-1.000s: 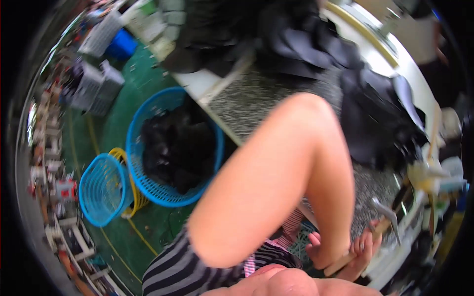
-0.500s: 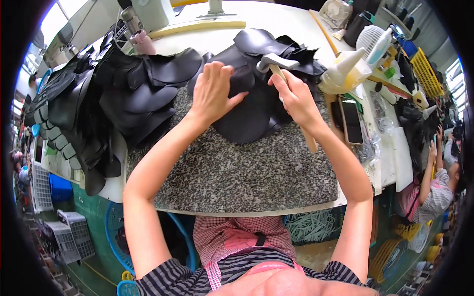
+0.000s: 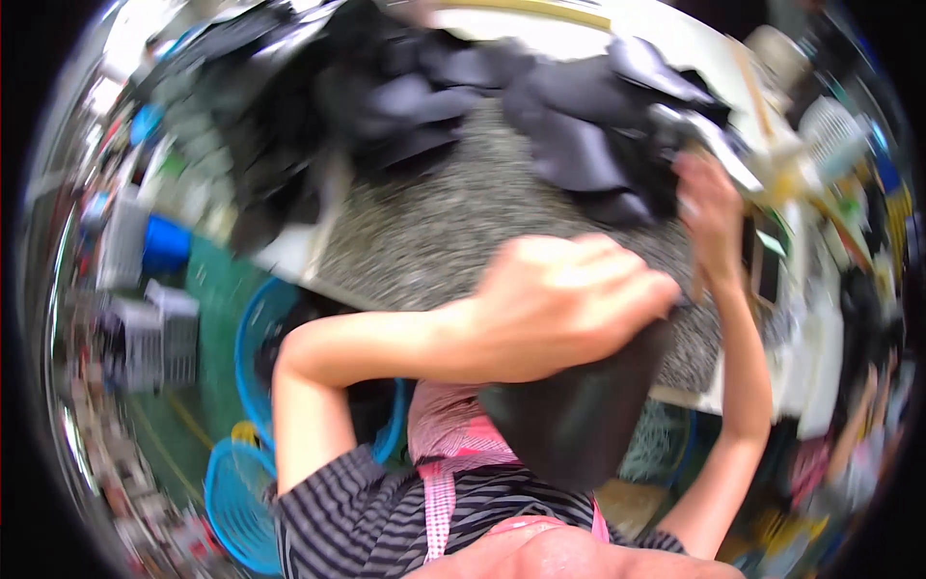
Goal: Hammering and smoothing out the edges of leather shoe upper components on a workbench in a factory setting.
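Observation:
My left hand (image 3: pixel 569 299) is closed on a curved black leather-like piece (image 3: pixel 584 415), held up close in front of my chest, over the near edge of the work surface. The piece hangs down from the fingers. Farther right, my right hand (image 3: pixel 709 207) is closed round a hammer (image 3: pixel 719 145); its metal head is smeared by motion and the handle is mostly hidden. Beside that hand lies a loose stack of black pieces (image 3: pixel 588 121) on the speckled stone slab (image 3: pixel 415 227).
A larger heap of black pieces (image 3: pixel 386 106) covers the far left of the table. A pale fan (image 3: pixel 834 135) stands at the right. Blue baskets (image 3: pixel 236 492) and grey crates (image 3: pixel 178 333) are on the green floor at the left.
My left hand has lifted a black piece off the stack and brought it toward my chest. The right hand keeps the hammer. The view has shifted and blurred.

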Action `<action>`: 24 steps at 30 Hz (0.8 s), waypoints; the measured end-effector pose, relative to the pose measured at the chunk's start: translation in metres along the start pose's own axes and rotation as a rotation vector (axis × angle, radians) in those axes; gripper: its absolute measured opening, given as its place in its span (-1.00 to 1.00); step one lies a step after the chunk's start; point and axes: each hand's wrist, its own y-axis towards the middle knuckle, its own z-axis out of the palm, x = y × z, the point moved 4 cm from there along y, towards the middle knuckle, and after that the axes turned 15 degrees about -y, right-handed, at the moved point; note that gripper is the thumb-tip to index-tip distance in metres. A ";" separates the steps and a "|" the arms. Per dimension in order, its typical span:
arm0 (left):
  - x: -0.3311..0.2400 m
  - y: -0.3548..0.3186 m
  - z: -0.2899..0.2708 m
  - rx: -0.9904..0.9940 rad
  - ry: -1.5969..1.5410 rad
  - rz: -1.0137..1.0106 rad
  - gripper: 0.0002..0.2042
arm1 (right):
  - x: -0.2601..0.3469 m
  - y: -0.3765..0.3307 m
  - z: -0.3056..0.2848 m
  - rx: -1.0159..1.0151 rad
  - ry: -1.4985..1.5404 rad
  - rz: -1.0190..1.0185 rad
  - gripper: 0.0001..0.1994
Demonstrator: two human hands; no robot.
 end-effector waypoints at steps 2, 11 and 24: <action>0.010 -0.036 0.035 0.148 -0.016 -0.135 -0.79 | 0.004 -0.045 -0.013 0.207 0.307 0.329 -0.55; 0.028 -0.094 0.078 0.233 -0.163 -0.435 -0.62 | 0.052 -0.216 -0.059 0.369 0.342 0.566 -0.46; 0.054 -0.079 0.096 0.359 -0.213 -0.462 -0.93 | 0.025 -0.259 -0.033 0.600 0.215 0.553 -0.51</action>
